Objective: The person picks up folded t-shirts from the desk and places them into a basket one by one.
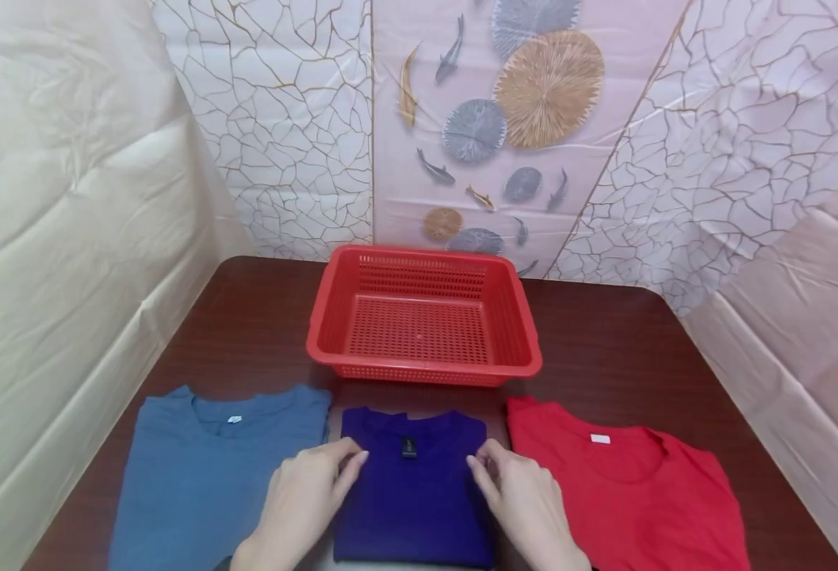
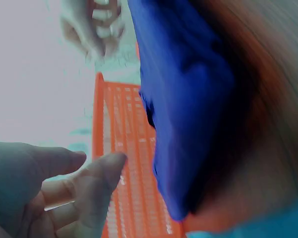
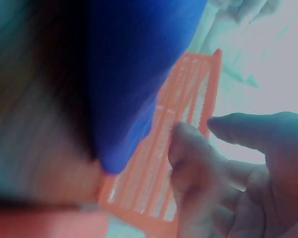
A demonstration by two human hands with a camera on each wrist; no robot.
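Observation:
A folded dark blue T-shirt [image 1: 411, 507] lies on the table between my two hands, its neckline and black label toward the basket. My left hand [image 1: 304, 496] hovers at its left upper edge; in the left wrist view the thumb and the fingers [image 2: 91, 191] are a little apart and hold no cloth. Over the right upper edge is my right hand [image 1: 529, 500], also with a gap between thumb and fingers [image 3: 188, 158] in the right wrist view. A blue-grey T-shirt [image 1: 197, 468] lies left, partly behind my left hand, and a red T-shirt [image 1: 647, 500] lies right.
A red plastic basket [image 1: 426, 373] with slotted walls and nothing in it stands behind the dark blue T-shirt. The dark brown table [image 1: 247, 317] is bounded by patterned cloth walls [image 1: 297, 143] at the back and sides.

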